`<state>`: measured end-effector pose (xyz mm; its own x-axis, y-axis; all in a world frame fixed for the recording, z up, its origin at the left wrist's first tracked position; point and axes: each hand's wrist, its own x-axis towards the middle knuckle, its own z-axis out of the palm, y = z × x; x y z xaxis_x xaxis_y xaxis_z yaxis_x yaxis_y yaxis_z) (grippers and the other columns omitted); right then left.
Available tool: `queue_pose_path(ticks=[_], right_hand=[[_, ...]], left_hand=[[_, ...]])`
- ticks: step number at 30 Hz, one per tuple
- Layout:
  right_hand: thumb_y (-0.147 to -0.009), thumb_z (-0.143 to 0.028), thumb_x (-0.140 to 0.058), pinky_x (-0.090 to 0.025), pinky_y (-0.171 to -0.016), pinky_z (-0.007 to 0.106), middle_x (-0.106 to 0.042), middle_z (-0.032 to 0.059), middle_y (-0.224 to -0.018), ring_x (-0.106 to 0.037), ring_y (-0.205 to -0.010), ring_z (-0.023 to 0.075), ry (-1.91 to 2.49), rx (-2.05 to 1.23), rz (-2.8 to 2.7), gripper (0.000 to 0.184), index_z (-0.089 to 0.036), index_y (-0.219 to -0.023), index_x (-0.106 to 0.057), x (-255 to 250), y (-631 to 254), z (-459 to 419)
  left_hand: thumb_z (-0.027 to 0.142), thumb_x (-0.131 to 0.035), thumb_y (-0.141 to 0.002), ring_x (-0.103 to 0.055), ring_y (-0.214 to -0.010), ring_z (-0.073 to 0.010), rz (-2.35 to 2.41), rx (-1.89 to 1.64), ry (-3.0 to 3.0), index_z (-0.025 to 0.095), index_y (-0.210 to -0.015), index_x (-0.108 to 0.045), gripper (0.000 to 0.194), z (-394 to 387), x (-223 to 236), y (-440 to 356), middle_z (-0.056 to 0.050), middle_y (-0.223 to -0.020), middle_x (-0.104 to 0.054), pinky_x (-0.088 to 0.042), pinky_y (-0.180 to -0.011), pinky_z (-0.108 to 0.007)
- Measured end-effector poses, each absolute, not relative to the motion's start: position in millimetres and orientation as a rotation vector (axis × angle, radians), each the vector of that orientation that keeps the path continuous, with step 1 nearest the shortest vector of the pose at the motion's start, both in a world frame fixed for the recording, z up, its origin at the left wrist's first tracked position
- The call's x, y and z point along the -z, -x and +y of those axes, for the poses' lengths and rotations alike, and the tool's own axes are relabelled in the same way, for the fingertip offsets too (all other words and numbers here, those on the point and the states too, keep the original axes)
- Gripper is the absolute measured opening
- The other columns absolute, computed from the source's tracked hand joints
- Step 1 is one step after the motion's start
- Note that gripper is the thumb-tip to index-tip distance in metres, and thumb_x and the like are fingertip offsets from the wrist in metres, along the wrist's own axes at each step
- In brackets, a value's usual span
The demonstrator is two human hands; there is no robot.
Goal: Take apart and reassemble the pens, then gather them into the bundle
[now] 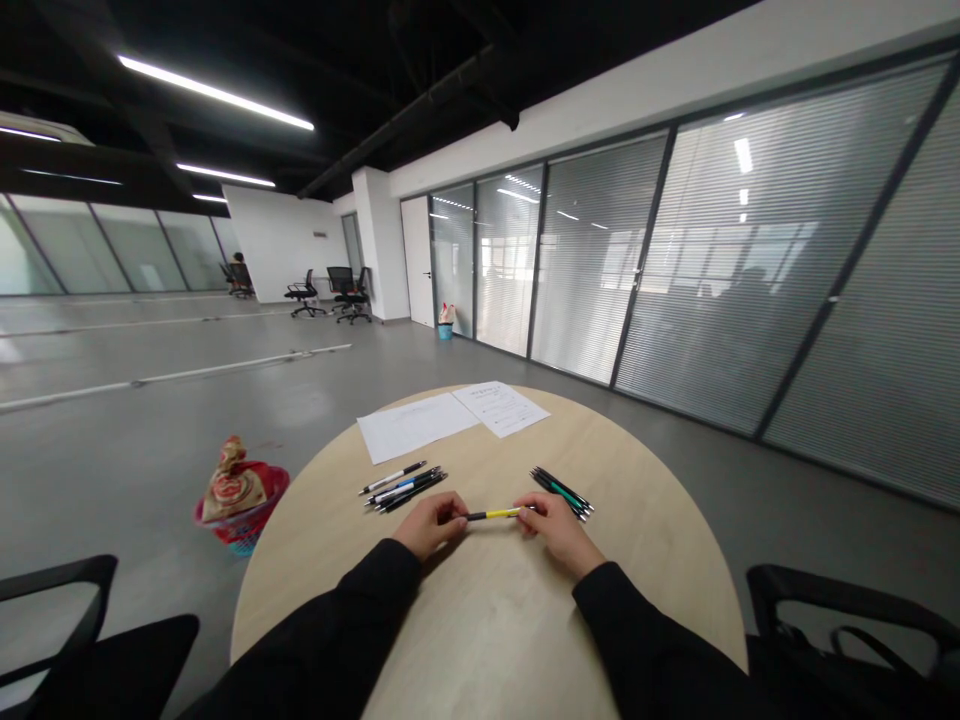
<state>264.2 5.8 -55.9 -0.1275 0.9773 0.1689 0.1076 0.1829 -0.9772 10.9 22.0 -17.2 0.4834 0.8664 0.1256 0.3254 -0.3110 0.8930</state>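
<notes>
A yellow and black pen [498,514] lies crosswise between my two hands, low over the round table [480,620]. My left hand [433,524] pinches its dark end, and the fingers of my right hand [558,527] are closed on the other end. Just beyond my left hand is a group of pens [405,490], white, blue and black, with one white and black pen [392,478] slightly apart. Beyond my right hand several black and green pens [561,491] lie side by side in a slanted bunch.
Two sheets of paper [420,423] overlap at the table's far side. A red and blue basket [241,510] with a paper bag stands on the floor at left. Black chairs [97,640] flank the table. Glass partitions [697,260] with blinds line the right.
</notes>
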Motion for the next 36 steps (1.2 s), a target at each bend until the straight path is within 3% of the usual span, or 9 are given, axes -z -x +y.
queue_pose_path(ticks=[22, 36], right_hand=[[-0.071, -0.033, -0.067, -0.040, -0.049, 0.022, -0.057, -0.0034, -0.056, -0.050, -0.049, 0.0103, 1.137, -1.075, -1.409, 0.023, -0.015, -0.085, -0.063, 61.1, -266.7, 3.8], [-0.071, -0.034, -0.068, -0.042, -0.050, 0.024, -0.060, -0.0010, -0.059, -0.053, -0.051, 0.0118, 1.121, -1.122, -1.358, 0.027, -0.013, -0.088, -0.065, 58.5, -269.5, 4.3]], left_hand=[[0.035, -0.074, -0.068, -0.049, -0.052, -0.0096, 0.962, -0.848, -1.713, 0.016, -0.074, -0.059, 0.025, 21.2, 14.6, -12.2, 0.004, -0.060, -0.056, -0.035, -0.053, -0.022], [0.036, -0.076, -0.068, -0.054, -0.053, -0.0116, 0.971, -0.901, -1.632, 0.015, -0.073, -0.058, 0.028, 24.7, 19.0, -10.1, 0.001, -0.060, -0.062, -0.038, -0.053, -0.023]])
